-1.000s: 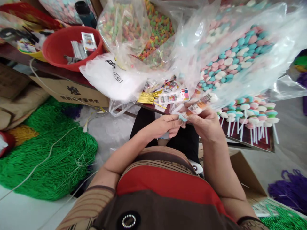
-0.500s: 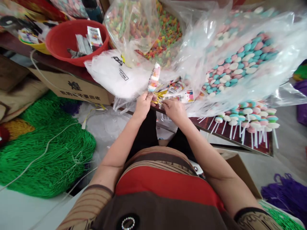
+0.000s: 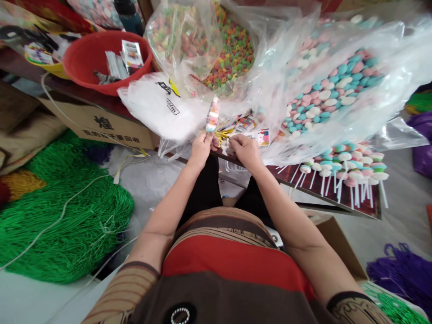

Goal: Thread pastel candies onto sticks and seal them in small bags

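Note:
My left hand [image 3: 201,150] is closed around the bottom of a bagged marshmallow skewer [image 3: 212,116], which points up and away from me. White, orange and pink layers show through its clear wrapper. My right hand [image 3: 247,150] is a little to the right, thumb and fingers pinched together; what they hold, if anything, is too small to make out. Between the hands lies a bunch of gold twist ties [image 3: 223,134] at the table edge. Small printed cards [image 3: 248,122] lie just beyond my right fingers.
White bags [image 3: 148,105] lie left of the skewer. Behind are a red basin [image 3: 79,67] and colourful ring candies [image 3: 232,54]. To the right are loose marshmallows [image 3: 324,99] in plastic and several bare marshmallow skewers [image 3: 344,164]. Green netting [image 3: 67,216] covers the left floor.
The marshmallow skewer has tilted slightly left and sits a bit lower. My right hand has shifted slightly away from my left, still pinched. The view has moved a little.

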A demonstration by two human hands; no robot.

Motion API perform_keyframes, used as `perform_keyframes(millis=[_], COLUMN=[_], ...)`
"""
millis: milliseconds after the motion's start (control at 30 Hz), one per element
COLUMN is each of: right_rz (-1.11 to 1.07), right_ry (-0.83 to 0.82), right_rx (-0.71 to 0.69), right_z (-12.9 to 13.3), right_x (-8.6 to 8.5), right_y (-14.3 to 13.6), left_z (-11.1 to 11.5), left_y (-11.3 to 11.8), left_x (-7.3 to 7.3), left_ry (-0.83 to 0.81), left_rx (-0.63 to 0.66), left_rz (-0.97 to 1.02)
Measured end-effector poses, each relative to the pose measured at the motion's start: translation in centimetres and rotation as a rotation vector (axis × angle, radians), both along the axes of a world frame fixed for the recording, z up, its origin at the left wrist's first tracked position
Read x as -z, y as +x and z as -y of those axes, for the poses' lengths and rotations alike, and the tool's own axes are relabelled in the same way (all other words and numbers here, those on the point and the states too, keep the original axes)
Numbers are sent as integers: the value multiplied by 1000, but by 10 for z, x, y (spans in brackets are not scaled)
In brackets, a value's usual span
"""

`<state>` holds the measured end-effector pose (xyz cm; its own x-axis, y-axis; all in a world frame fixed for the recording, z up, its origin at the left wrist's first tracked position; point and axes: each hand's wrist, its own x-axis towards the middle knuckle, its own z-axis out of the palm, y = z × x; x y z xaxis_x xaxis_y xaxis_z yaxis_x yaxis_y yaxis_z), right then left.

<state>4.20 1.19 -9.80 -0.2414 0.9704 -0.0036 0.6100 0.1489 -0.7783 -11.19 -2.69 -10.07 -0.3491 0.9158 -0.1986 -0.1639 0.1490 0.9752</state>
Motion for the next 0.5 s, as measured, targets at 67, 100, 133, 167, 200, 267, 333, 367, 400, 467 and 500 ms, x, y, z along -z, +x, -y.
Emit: perform_keyframes(millis=[67, 100, 133, 167, 200, 267, 333, 367, 400, 467, 500], right_rz=[-274, -390, -482, -551, -600, -639, -608, -566, -507, -357, -280], right_ry=[-90, -116, -126, -127, -124, -127, -100, -56, 6, 161, 229], right_rx=[55, 65, 63, 50, 34, 9, 5, 13, 25, 39, 33], right_z=[0, 2, 6, 11, 17, 27, 34, 36, 38, 41, 42], right_x=[-1, -3, -7, -11, -15, -23, -28, -29, -30, -30, -30], right_y=[5, 8, 10, 13, 15, 19, 23, 24, 25, 26, 26], left_z=[4, 7, 10, 12, 14, 17, 18, 19, 20, 23, 25], left_y=[5, 9, 14, 18, 23, 31, 38, 41, 44, 49, 52], left_x=[-6, -10, -13, -17, -19, -23, -23, -23, -23, -25, -26], left_ry=[18, 25, 31, 32, 29, 25, 34, 39, 42, 19, -2], left_rx=[23, 41, 62, 84, 106, 140, 173, 190, 210, 244, 253], left_rz=[-3, 8, 29, 60, 94, 150, 175, 178, 175, 166, 163])
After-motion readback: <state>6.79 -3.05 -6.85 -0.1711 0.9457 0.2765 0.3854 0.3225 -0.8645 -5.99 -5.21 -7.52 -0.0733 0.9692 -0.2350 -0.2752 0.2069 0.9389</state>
